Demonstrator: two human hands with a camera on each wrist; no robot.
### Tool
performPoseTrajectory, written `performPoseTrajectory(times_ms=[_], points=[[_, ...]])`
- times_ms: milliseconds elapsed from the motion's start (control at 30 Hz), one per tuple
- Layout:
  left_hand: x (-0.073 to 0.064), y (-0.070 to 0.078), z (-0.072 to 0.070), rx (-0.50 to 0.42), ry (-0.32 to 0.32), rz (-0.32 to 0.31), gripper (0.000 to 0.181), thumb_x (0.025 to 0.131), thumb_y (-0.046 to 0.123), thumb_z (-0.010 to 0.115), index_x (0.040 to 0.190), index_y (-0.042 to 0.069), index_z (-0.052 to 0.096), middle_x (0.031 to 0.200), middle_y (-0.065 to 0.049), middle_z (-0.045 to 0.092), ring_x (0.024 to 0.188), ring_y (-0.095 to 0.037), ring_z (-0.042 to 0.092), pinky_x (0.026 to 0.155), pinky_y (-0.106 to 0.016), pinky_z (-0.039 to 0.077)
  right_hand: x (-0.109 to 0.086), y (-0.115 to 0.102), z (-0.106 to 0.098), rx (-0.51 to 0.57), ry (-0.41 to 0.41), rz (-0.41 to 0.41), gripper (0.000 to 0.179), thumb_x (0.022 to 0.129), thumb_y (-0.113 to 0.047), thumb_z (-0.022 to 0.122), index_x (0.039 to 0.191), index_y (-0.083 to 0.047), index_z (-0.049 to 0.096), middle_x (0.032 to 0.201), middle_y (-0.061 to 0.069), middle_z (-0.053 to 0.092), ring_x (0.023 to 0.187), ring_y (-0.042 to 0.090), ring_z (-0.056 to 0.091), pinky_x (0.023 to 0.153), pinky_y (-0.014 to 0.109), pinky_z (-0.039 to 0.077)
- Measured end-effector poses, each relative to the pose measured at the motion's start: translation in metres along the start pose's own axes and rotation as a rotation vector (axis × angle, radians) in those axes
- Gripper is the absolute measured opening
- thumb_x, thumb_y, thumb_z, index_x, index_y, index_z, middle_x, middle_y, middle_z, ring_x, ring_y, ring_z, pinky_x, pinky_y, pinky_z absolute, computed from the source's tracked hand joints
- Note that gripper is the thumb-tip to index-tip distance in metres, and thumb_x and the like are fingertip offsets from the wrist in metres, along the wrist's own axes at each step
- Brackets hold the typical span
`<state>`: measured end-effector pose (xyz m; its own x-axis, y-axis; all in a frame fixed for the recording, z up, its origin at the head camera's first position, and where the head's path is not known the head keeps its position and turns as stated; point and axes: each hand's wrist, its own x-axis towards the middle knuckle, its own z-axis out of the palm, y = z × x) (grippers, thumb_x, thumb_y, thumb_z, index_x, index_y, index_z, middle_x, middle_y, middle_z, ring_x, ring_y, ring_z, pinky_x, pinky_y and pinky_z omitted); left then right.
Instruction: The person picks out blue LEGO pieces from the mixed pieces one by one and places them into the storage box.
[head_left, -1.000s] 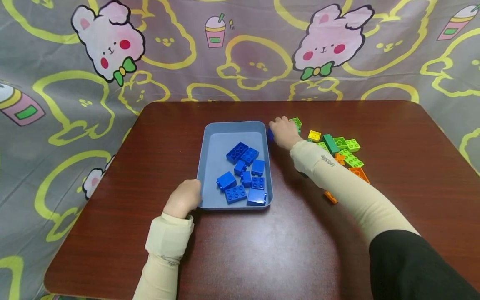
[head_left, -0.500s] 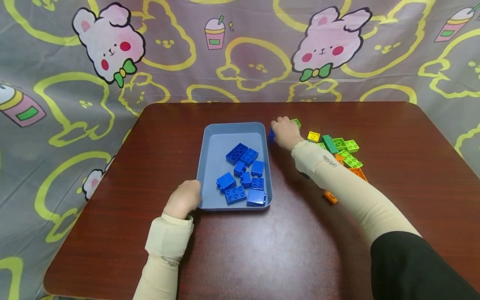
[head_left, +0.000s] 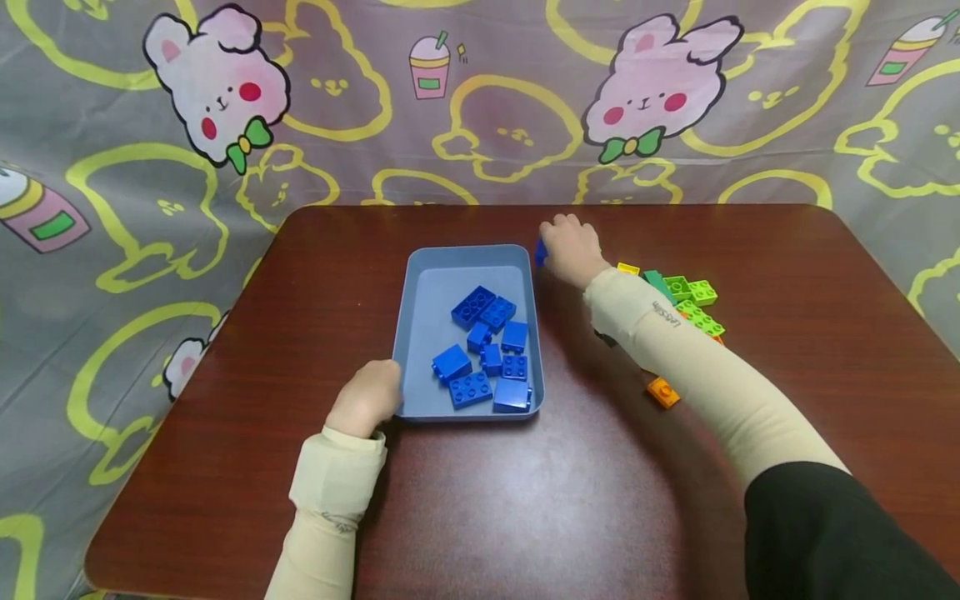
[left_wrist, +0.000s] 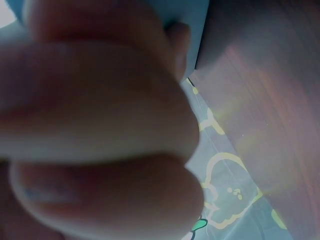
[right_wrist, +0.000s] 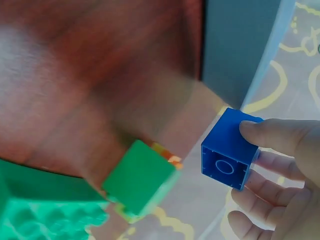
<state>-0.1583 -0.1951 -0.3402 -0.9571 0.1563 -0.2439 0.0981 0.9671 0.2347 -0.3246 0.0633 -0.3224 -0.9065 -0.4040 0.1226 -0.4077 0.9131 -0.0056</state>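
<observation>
My right hand (head_left: 572, 250) pinches a blue building brick (right_wrist: 227, 145) between thumb and fingers, just beyond the tray's right rim. In the right wrist view the brick's hollow underside faces the camera. Beside the tray's near-left corner, my left hand (head_left: 366, 398) grips the rim with curled fingers (left_wrist: 100, 105), which fill most of the left wrist view. The blue-grey tray (head_left: 423, 325) lies between both hands. Several blue bricks (head_left: 470, 389) are scattered over its nearer and right part. A green brick (right_wrist: 139, 177) shows below the right hand's brick in the right wrist view.
Right of the tray, a loose group of bricks includes light green (head_left: 700, 317), dark green (head_left: 659, 285) and yellow (head_left: 628, 268) ones, partly hidden by the right forearm. An orange brick (head_left: 663, 392) lies nearer on the brown table (head_left: 570, 500). A patterned cloth (head_left: 487, 125) hangs behind.
My right hand has moved slightly away and up with the blue brick, and now hides the light green brick behind it. The left hand and tray have stayed in place.
</observation>
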Motion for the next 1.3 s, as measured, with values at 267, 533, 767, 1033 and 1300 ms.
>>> performPoseTrajectory(times_ms=[267,533,767,1033,1300], points=[[0.0,0.0,0.0,-0.008,-0.004,-0.016,0.017,0.076,-0.009,0.045,0.065,-0.002,0.055,0.064,-0.012,0.051,0.056,-0.023,0.049,0.048,-0.033,0.042,0.005,-0.015,-0.011,0.021,0.039,-0.017,0.035,0.078,-0.012,0.065,0.108,0.002,0.054,0.098,0.02,0.053,0.092,0.034,0.047,0.071,0.047,0.044],[0.001,-0.001,0.0,-0.007,0.004,-0.013,0.018,0.075,-0.01,0.045,0.062,-0.001,0.054,0.061,-0.012,0.05,0.055,-0.023,0.048,0.046,-0.033,0.042,0.01,-0.032,-0.01,0.012,-0.008,-0.032,0.041,0.079,-0.017,0.067,0.113,0.001,0.053,0.103,0.018,0.053,0.095,0.032,0.047,0.075,0.044,0.043],[0.002,-0.003,0.002,-0.008,0.018,-0.005,0.018,0.074,-0.01,0.045,0.062,0.0,0.054,0.062,-0.012,0.051,0.056,-0.023,0.049,0.047,-0.033,0.042,0.015,-0.04,-0.007,-0.021,-0.006,-0.068,0.038,0.079,-0.017,0.066,0.111,0.0,0.054,0.101,0.017,0.053,0.093,0.031,0.046,0.075,0.042,0.043],[0.003,-0.003,0.003,-0.003,0.011,-0.011,0.018,0.075,-0.01,0.045,0.062,-0.001,0.055,0.062,-0.012,0.051,0.055,-0.023,0.049,0.047,-0.033,0.042,0.018,-0.044,0.001,-0.008,-0.024,-0.091,0.038,0.078,-0.02,0.068,0.108,-0.001,0.055,0.099,0.015,0.054,0.091,0.029,0.047,0.075,0.04,0.044],[0.004,-0.003,0.002,-0.002,0.017,-0.011,0.018,0.074,-0.01,0.045,0.062,-0.001,0.055,0.063,-0.012,0.052,0.056,-0.023,0.049,0.047,-0.034,0.043,0.019,-0.046,0.008,-0.022,-0.068,-0.121,0.038,0.078,-0.021,0.069,0.108,-0.001,0.055,0.099,0.015,0.055,0.091,0.03,0.047,0.076,0.042,0.043]])
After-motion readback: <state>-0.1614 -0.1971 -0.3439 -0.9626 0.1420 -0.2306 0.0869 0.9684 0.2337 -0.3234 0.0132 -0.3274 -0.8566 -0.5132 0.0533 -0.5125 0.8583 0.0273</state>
